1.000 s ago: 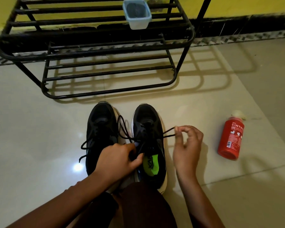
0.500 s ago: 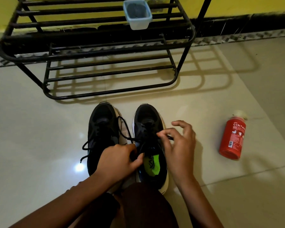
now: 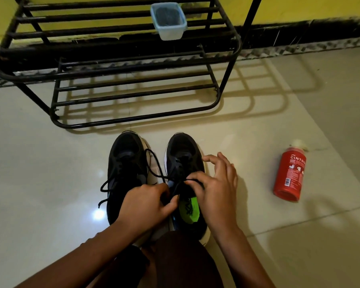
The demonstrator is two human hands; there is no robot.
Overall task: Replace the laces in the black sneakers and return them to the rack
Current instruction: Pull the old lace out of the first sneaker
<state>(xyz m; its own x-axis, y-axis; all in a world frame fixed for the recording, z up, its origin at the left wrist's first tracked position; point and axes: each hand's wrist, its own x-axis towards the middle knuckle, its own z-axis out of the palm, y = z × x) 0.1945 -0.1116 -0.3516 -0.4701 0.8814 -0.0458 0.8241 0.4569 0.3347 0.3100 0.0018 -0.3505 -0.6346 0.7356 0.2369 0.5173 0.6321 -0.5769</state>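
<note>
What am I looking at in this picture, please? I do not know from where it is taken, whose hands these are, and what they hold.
There is no machine: these are a person's bare hands, seen by a camera worn on the head and looking down. On the floor, a sneaker with a green insole and a second sneaker stand before a black rack, which bears a small plastic box. A red bottle lies to the right. The left hand grips the green-insoled sneaker at its opening; the right hand pinches its black lace.
</note>
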